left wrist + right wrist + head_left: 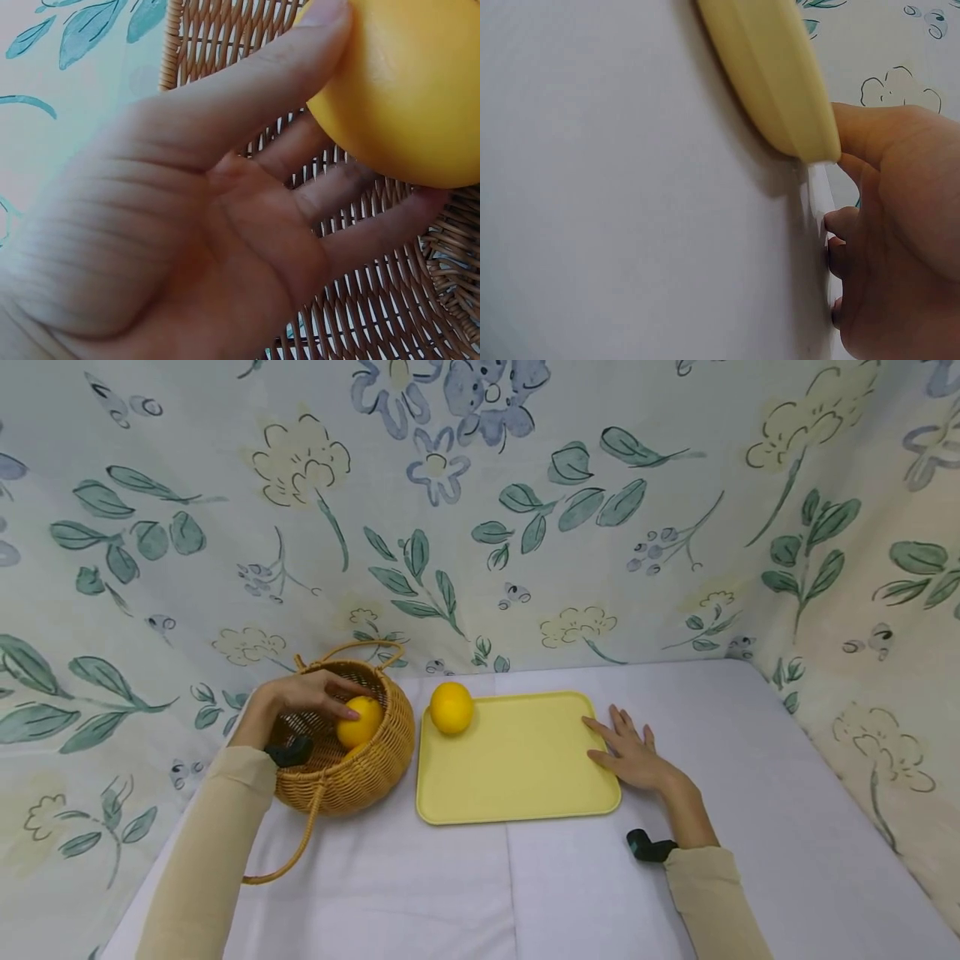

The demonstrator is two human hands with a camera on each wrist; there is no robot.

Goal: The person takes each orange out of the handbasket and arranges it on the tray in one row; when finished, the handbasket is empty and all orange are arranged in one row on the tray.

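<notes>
My left hand reaches into the wicker basket and holds a round yellow orange. In the left wrist view, the thumb lies on one side of this orange and the fingertips reach its other side. Below it in the basket, part of another orange shows. A further orange sits at the back left corner of the pale yellow tray. My right hand rests at the tray's right edge with fingers spread. The right wrist view shows its thumb against the tray's rim.
A white cloth covers the table. The basket stands just left of the tray, one handle flopped toward the front and the other at the back. A floral curtain hangs behind the table and along its sides.
</notes>
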